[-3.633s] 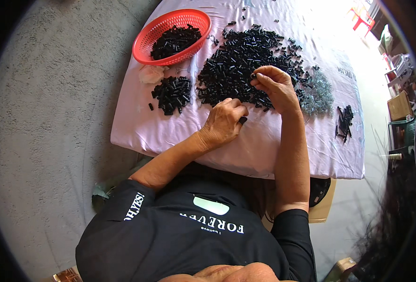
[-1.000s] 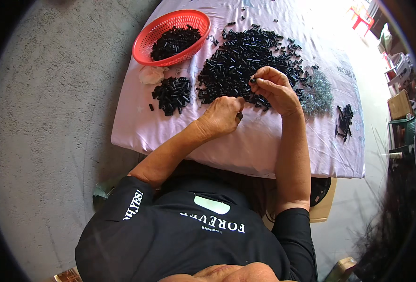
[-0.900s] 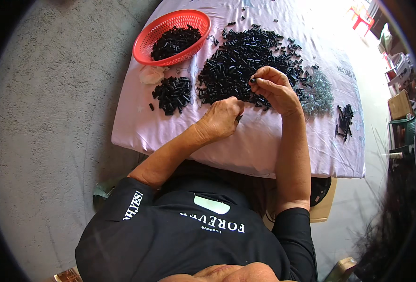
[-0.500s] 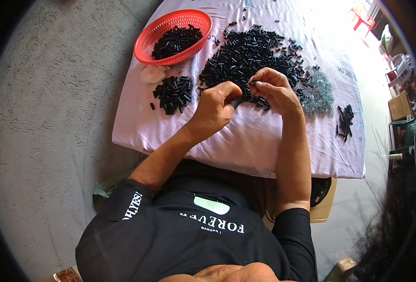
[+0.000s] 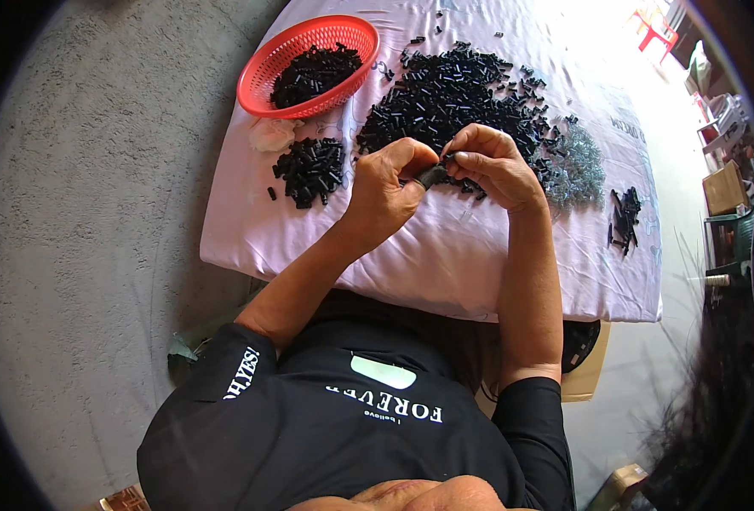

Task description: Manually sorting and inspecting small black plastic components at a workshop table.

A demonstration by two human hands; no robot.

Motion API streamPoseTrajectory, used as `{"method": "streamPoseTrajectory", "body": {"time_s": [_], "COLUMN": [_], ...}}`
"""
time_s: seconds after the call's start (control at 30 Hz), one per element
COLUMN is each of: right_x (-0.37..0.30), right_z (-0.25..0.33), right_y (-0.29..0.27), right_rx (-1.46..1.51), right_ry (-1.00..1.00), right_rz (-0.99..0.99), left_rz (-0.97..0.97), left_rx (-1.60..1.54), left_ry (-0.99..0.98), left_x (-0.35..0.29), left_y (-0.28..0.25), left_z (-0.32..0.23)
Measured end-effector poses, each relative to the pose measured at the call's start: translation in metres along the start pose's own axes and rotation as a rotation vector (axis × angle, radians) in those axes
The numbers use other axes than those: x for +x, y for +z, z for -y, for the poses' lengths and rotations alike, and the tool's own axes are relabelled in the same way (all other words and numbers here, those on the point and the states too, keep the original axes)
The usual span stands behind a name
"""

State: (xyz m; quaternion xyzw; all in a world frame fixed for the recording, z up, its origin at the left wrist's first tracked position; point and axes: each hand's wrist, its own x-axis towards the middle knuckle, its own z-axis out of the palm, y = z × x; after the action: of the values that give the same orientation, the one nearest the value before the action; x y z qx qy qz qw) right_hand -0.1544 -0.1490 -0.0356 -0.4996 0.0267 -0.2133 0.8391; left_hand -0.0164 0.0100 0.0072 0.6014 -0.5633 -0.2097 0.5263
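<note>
My left hand [image 5: 384, 189] is closed, thumb against fingers, over the front edge of a pile of small black tube-shaped pieces [image 5: 445, 98]. A dark cover or piece [image 5: 430, 177] shows at its thumb tip; what else it holds is hidden. Facing it, my right hand [image 5: 500, 173] pinches a small black piece [image 5: 451, 162] between thumb and forefinger. The fingertips of both hands nearly meet there. To the right of the main pile lies a heap of small clear or silvery parts [image 5: 579, 170], too fine to make out singly.
A red perforated basket [image 5: 262, 72] with black pieces stands at the far left. Nearer are a smaller black pile [image 5: 310, 170] and a pale crumpled thing [image 5: 272, 134]. Thin black pieces [image 5: 624, 220] lie at the right on the pink cloth [image 5: 445, 272]. A red chair [image 5: 656, 34] stands beyond.
My left hand has turned and its fingertips have come up to the right hand's, closing the gap between them. The right hand has shifted slightly left. The piles look unchanged.
</note>
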Motion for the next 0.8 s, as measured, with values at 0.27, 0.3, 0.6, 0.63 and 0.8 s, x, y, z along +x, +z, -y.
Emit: {"method": "streamPoseTrajectory", "body": {"time_s": [0.27, 0.3, 0.6, 0.63, 0.8], "right_x": [0.0, 0.0, 0.001, 0.001, 0.001], "right_z": [-0.001, 0.0, 0.0, -0.001, -0.003], "right_y": [0.0, 0.002, 0.004, 0.004, 0.004], "right_rx": [0.001, 0.002, 0.004, -0.002, 0.005], "right_ry": [-0.004, -0.009, -0.017, -0.019, -0.039], "right_rz": [0.008, 0.01, 0.006, 0.008, 0.014], "left_rz": [-0.049, -0.048, -0.075, -0.093, -0.062], "left_rx": [-0.206, -0.235, -0.328, -0.337, -0.421], "left_ry": [-0.058, -0.067, -0.089, -0.074, -0.124], "left_x": [-0.001, -0.001, -0.001, -0.001, 0.001], "left_y": [0.003, 0.004, 0.008, 0.008, 0.006], "left_z": [0.016, 0.016, 0.013, 0.012, 0.011]}}
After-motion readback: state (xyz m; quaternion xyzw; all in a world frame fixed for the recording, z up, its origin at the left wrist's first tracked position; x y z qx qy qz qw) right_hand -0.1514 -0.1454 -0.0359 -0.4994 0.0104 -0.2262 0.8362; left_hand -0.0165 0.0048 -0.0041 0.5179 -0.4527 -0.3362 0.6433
